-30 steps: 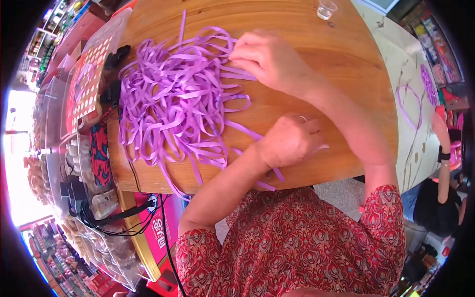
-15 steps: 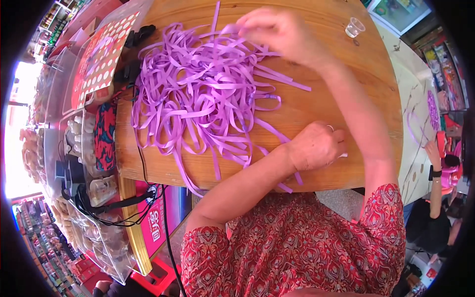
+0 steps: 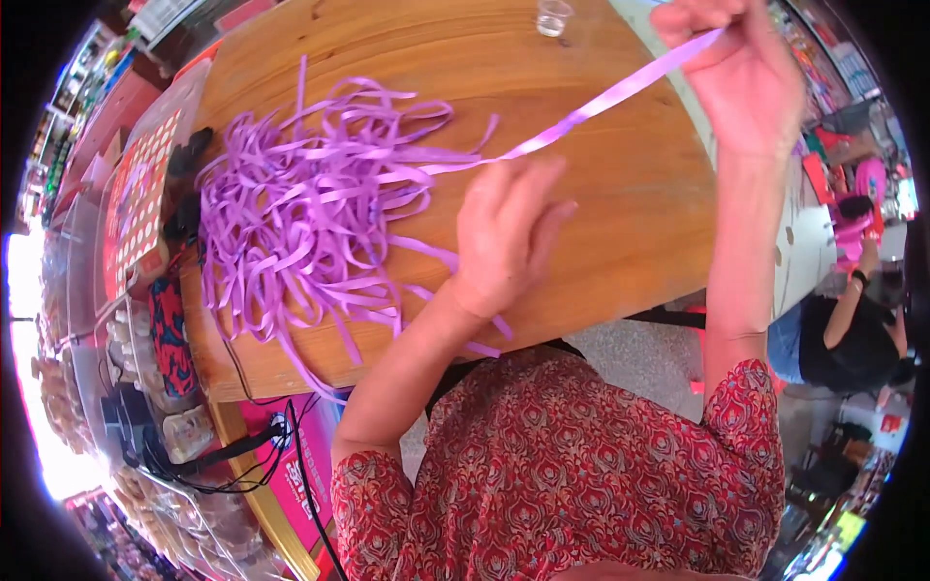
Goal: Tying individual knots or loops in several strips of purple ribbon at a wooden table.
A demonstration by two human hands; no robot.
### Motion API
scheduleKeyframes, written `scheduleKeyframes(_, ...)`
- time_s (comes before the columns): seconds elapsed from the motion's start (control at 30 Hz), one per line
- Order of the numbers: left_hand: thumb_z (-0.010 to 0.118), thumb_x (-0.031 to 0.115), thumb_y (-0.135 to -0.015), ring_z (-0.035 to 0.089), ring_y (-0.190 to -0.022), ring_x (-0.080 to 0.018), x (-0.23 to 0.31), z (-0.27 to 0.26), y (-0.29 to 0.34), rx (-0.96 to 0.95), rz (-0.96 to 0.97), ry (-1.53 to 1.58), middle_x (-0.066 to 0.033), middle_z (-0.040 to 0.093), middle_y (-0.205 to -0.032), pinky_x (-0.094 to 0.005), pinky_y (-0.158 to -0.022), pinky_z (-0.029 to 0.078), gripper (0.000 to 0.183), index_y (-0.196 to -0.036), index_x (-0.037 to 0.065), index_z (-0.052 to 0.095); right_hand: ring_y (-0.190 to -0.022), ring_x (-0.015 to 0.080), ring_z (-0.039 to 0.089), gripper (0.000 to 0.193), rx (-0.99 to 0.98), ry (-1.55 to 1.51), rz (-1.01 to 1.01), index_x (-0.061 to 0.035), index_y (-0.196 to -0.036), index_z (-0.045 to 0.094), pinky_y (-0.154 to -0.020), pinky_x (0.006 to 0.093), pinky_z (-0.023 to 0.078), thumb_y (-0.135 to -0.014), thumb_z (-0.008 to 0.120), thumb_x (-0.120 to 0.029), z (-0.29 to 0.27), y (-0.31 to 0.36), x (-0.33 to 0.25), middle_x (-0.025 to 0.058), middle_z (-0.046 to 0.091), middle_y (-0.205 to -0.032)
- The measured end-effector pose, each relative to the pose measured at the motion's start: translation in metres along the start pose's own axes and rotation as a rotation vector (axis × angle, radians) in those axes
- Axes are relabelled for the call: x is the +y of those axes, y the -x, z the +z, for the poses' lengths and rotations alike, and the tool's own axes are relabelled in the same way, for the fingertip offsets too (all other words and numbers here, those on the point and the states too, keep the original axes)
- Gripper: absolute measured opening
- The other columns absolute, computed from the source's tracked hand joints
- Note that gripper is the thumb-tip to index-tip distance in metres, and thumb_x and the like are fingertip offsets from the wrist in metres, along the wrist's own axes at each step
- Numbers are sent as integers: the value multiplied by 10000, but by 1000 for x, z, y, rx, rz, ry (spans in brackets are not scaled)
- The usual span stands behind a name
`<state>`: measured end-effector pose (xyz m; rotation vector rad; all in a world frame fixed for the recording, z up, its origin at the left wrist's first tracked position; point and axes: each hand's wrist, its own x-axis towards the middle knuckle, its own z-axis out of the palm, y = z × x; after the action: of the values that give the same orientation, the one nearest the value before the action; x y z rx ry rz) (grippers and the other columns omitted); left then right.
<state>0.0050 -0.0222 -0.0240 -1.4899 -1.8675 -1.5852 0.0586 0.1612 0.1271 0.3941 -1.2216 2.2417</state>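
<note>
A loose heap of purple ribbons (image 3: 300,213) covers the left part of the wooden table. Between the thumb and fingers of my right hand (image 3: 746,82), raised at the far right, is the end of one purple ribbon (image 3: 620,92). That ribbon runs taut and slanting from the heap up to my fingers. Beside it, over the table's middle, is my left hand (image 3: 502,237), fingers pointing away and thumb apart from them. Its fingertips come close to the ribbon; whether they touch it I cannot tell.
A small clear plastic cup (image 3: 552,17) stands at the table's far edge. Clear bins (image 3: 131,339) and tangled black cables (image 3: 155,445) line the left side. A polka-dot sheet (image 3: 145,203) leans there. Another person (image 3: 852,334) sits at the right beside a pale marbled table (image 3: 799,252).
My right hand has moved right from the heap, drawing a ribbon out taut. My left hand has opened from a fist and turned its fingers toward the ribbon. The view has shifted.
</note>
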Motion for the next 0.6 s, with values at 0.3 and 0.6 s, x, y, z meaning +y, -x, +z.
scheduleKeyframes(0.3,719,47,-683,444,-978,-320,41,12,-25,304,-43,-90,-156,470,-1062,-383,-839,392,649,-1253,-15,415,-716,141,512,238,-13,-415,109,-49,-1049,575,-732,314,414,-950,433,-212,3,49,-18,-1,586,-777)
scheduleKeyframes(0.6,599,54,-839,446,-600,-131,75,22,-28,-4,-315,510,-52,462,-687,-269,-566,388,88,-899,-6,622,-866,208,587,214,-737,-785,45,-54,-1048,559,-846,364,441,-943,448,-204,-81,42,-15,35,626,-865)
